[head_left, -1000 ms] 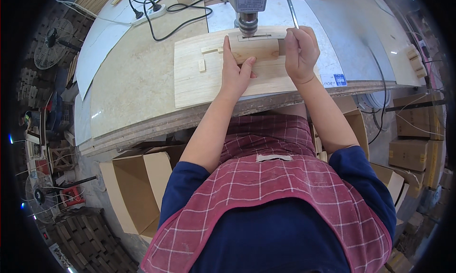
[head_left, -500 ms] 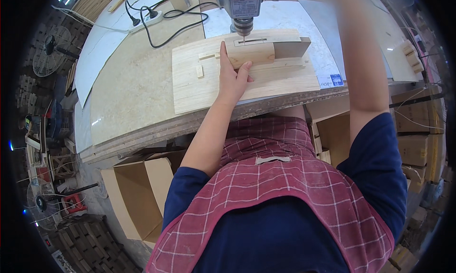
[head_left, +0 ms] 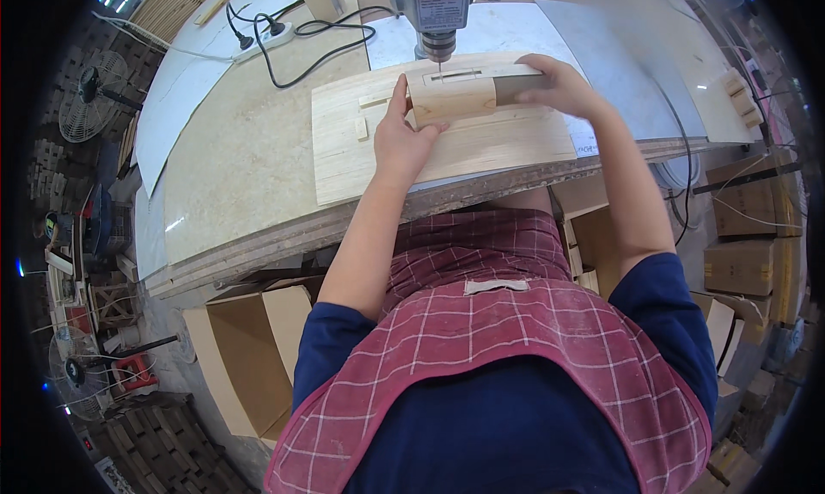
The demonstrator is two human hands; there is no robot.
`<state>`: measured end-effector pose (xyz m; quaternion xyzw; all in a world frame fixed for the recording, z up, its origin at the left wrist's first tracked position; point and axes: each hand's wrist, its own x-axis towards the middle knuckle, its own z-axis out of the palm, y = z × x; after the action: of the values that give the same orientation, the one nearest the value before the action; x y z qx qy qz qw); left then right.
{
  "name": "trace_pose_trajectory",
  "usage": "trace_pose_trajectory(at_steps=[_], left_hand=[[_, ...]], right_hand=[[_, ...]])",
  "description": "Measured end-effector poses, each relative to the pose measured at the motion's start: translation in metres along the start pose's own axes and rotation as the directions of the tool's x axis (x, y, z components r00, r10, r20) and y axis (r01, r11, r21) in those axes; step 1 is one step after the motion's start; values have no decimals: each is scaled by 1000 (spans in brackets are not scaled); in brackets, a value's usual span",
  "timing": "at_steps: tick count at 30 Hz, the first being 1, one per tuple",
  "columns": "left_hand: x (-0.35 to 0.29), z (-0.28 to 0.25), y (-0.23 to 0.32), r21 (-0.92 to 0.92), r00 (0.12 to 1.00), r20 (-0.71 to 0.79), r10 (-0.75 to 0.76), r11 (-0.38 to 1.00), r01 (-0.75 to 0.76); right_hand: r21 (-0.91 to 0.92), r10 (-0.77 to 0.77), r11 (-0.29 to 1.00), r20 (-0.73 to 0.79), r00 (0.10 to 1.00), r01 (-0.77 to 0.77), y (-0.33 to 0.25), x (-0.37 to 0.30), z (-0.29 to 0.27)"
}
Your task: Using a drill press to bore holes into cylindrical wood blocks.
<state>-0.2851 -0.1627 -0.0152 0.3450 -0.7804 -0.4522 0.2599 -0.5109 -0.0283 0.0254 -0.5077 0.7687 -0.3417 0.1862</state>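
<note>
Gripping wooden block (head_left: pixel 453 94) between both hands | left hand (head_left: pixel 404 141) | right hand (head_left: pixel 559 85) | under drill bit (head_left: pixel 438 58)

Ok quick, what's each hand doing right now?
Left hand: grip on the left end of the wooden block, pressing it to the board.
Right hand: closed on the block's right end, under the drill bit.
</note>
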Motion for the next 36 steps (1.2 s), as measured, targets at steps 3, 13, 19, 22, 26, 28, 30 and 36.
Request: trace_pose_trajectory(at_steps=[3, 13, 19, 22, 26, 28, 30, 36], left_hand=[[-18, -16, -12, -200, 993, 54, 107, 975, -94], [-85, -121, -2, -642, 960, -160, -232, 763, 78], [-102, -108, 20, -553, 941, -135, -311, 811, 189], [-103, -96, 13, -481, 949, -83, -304, 846, 229], [-102, -76, 23, -725, 911, 200, -361, 570, 385], [-96, -69, 21, -739, 921, 194, -338, 567, 364], [-86, -65, 17, -710, 935, 198, -294, 614, 344], [-34, -38, 4, -617, 973, 188, -137, 754, 225]], right_hand=[[62, 11, 998, -42, 999, -9, -3, -26, 5], [357, 129, 924, 52, 990, -140, -28, -119, 6], [389, -148, 907, -64, 987, 161, -58, -120, 23], [454, -82, 887, -18, 996, 81, -58, -118, 27], [407, -147, 901, -38, 988, 149, -61, -111, 40], [430, -111, 894, -60, 992, 126, -57, -107, 44], [455, -80, 884, -81, 994, 108, -49, -98, 46], [257, -103, 946, -345, 933, 199, -17, -53, 49]])
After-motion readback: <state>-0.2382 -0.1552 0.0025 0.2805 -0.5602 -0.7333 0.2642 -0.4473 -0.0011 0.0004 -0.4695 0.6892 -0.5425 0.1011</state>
